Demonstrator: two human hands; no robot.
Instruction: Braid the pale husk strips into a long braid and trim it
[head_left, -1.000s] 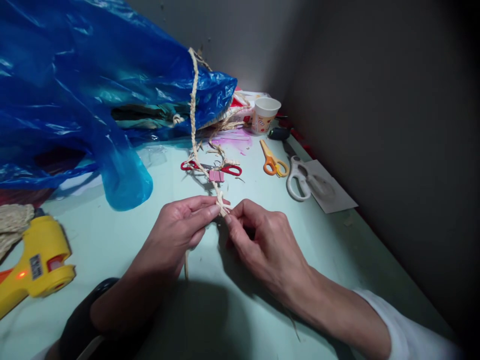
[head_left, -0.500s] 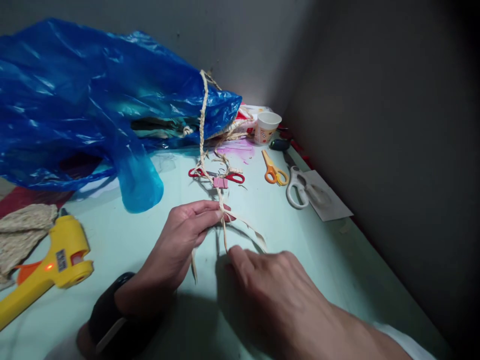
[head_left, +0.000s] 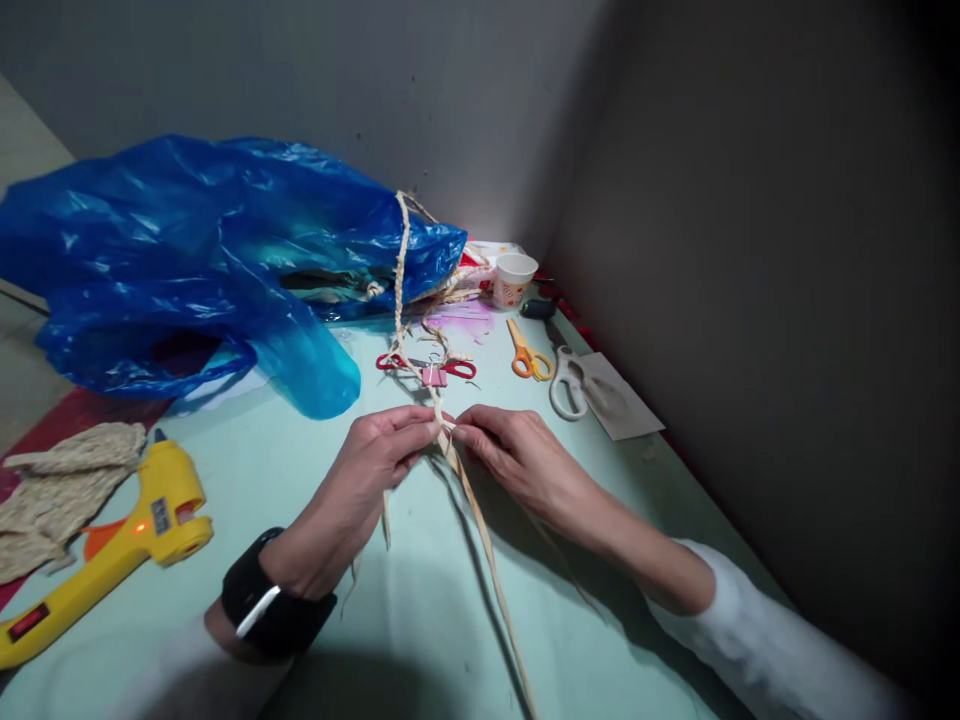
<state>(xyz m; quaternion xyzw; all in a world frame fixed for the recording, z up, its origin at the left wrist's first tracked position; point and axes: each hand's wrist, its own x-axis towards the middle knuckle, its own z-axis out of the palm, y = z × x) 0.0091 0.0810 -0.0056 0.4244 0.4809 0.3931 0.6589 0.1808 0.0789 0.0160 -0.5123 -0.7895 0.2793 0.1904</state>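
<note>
Right now, the pale green table [head_left: 270, 460] is spreading under everything, its right side running along a dark grey wall [head_left: 750, 250]. The crumpled blue plastic bag [head_left: 187, 240] is filling the far left, its handle loop drooping onto the tabletop. The straw-coloured braid [head_left: 400, 270] is hanging down the bag's right end and running toward the person, its working end lying between the two hands at the middle of the table. From there a long loose strand [head_left: 487, 550] is trailing to the bottom of the view. The yellow glue gun [head_left: 171, 500] is lying at the left, its small lamp glowing orange. The left hand [head_left: 382, 445], with a black band [head_left: 274, 600] around the wrist, is gripping the braid between thumb and fingers; the right hand [head_left: 525, 465] is pinching at a short strand just beside it. A woven straw piece [head_left: 60, 490] is resting beside the glue gun. At the right, white-handled scissors [head_left: 568, 385] are lying against a pale card [head_left: 634, 405]. A paper cup [head_left: 514, 282] is standing upright behind orange-and-yellow scissors [head_left: 532, 362]. Red-handled scissors [head_left: 460, 370] are lying crosswise beyond the hands, and a pink binder clip [head_left: 433, 377] is sitting at the braid, in front of them.
</note>
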